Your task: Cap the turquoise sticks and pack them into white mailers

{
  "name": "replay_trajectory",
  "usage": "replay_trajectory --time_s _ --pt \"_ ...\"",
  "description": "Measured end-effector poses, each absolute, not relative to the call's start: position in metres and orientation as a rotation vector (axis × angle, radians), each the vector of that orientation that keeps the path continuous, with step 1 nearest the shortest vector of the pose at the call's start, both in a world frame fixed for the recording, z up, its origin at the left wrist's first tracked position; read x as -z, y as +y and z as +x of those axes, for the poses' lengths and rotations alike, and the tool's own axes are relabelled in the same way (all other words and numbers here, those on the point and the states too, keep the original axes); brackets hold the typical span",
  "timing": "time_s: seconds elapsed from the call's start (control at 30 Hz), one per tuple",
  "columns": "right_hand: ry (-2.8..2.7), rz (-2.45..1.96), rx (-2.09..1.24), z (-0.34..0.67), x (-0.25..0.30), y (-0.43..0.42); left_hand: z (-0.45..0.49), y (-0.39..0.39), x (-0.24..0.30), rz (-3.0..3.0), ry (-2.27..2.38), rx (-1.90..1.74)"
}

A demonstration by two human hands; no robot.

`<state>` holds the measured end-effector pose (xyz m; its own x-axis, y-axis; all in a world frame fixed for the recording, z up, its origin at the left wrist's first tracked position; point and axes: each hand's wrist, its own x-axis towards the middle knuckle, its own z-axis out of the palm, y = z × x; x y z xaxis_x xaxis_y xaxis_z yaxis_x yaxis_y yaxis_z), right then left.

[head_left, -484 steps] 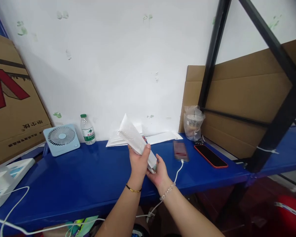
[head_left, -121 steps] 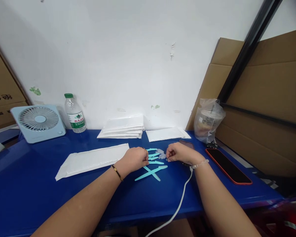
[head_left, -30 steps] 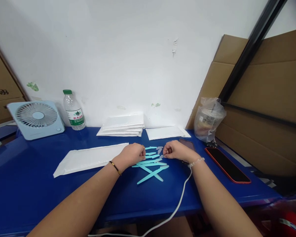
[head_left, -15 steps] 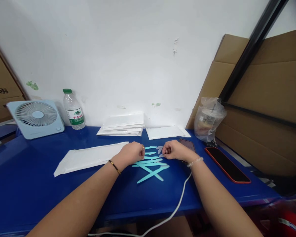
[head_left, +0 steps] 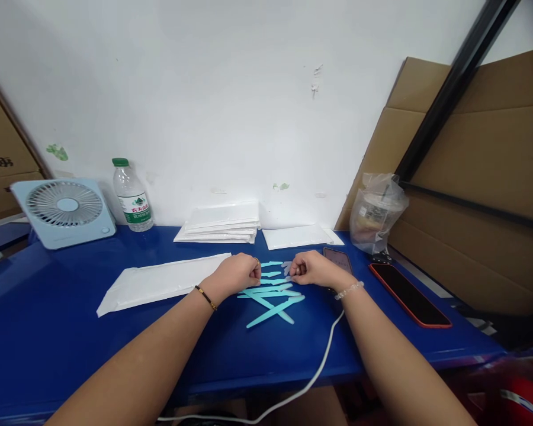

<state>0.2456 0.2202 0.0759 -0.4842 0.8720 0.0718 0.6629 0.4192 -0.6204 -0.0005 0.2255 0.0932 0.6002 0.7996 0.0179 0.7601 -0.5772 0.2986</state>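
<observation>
My left hand (head_left: 238, 273) is closed, thumb and fingers pinching the handle end of a turquoise eyebrow razor (head_left: 273, 282) that points right. From the other side my right hand (head_left: 310, 269) pinches a small clear blade cap (head_left: 288, 279) at the razor's tip. Whether the cap sits over the blade I cannot tell. Beyond the held razor lie two more turquoise razors (head_left: 273, 263) with their blades to the right, and loose clear caps (head_left: 286, 265) by my right fingers. Nearer to me, several razors with pale covered tips lie in a crossed heap (head_left: 273, 312).
A white padded envelope (head_left: 160, 284) lies left of my left hand. Stacked white envelopes (head_left: 222, 222) and further ones (head_left: 297, 236) rest by the wall. Around stand a fan (head_left: 66, 210), a water bottle (head_left: 133, 198), a bagged cup (head_left: 375, 216), phones (head_left: 411, 296) and a white cable (head_left: 324, 361).
My right hand has shifted slightly left, bringing the clear cap up to the tip of the held razor. My left hand keeps its pinch.
</observation>
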Motion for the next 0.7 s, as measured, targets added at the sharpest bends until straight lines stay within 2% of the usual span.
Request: replay_trajectory --time_s 0.2,0.4,0.7 --pt "-2.378 -1.229 -0.76 0.242 -0.078 0.22 0.007 0.222 -0.09 2.545 1.188 -0.224" --pt "-2.3 -1.268 -0.451 0.247 -0.082 0.223 0.0 0.228 -0.092 2.668 1.302 -0.413" --pt "-2.28 -1.351 -0.455 0.242 -0.075 0.226 -0.003 0.237 -0.082 2.614 1.318 -0.36"
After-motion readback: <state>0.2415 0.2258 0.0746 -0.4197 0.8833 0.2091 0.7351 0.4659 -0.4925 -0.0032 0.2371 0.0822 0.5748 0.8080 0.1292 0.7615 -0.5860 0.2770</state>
